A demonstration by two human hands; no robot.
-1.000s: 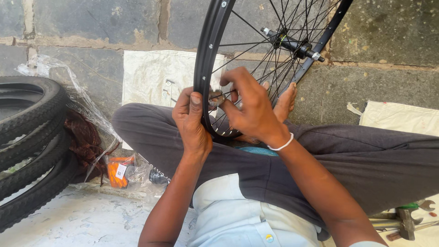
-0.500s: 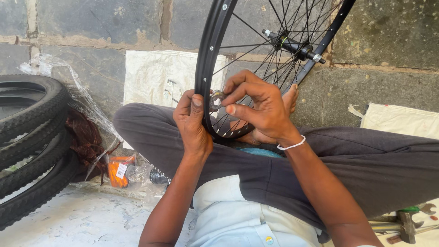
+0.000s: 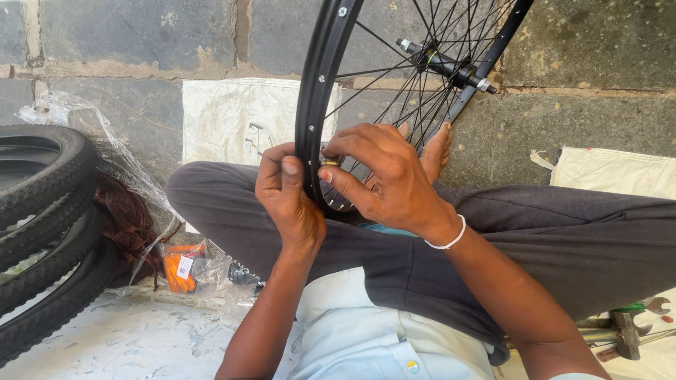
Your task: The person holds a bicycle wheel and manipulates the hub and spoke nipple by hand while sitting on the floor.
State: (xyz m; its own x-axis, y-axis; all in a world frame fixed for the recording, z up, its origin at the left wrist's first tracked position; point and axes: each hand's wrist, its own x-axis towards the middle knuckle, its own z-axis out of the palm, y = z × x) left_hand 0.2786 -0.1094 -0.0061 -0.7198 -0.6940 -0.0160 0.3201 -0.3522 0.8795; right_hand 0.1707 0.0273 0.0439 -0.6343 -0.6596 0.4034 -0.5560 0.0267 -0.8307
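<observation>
A black bicycle wheel rim (image 3: 315,91) with thin spokes and a hub (image 3: 443,65) stands upright on my crossed legs. My left hand (image 3: 285,193) grips the rim from the left, thumb pressed on its outer face. Reaching across from the right, my right hand (image 3: 384,176) pinches a small brass-coloured spoke nipple (image 3: 329,162) at the rim's inner side with fingertips. A white band sits on the right wrist. My bare foot (image 3: 436,151) shows behind the spokes.
Several black tyres (image 3: 42,232) are stacked at the left, beside crumpled clear plastic and an orange packet (image 3: 182,267). A white sack (image 3: 243,119) lies by the stone wall. A hammer (image 3: 625,332) and tools lie at the lower right.
My right hand has shifted slightly down and left along the rim, fingers turning at the nipple. The left hand keeps its hold on the rim.
</observation>
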